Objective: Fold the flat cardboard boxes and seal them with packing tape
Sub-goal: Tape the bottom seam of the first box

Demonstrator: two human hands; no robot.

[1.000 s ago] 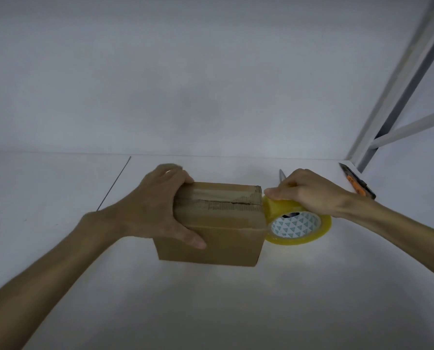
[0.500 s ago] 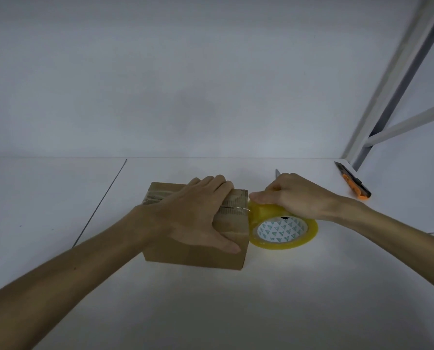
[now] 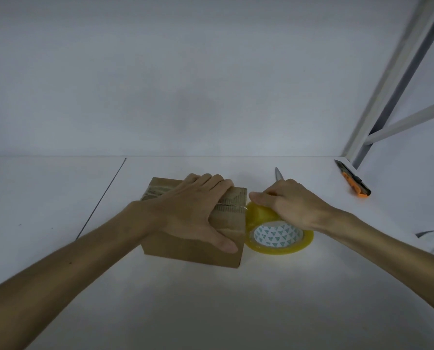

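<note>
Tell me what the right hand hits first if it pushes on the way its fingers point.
The cardboard box. The right hand, gripping the tape roll, points left at the box's right end. They look almost in contact, though depth is unclear.

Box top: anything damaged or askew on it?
Yes. The seam along the top of the box is ragged, with torn edges and exposed ribbing, between the left hand and the tape roll.
</note>
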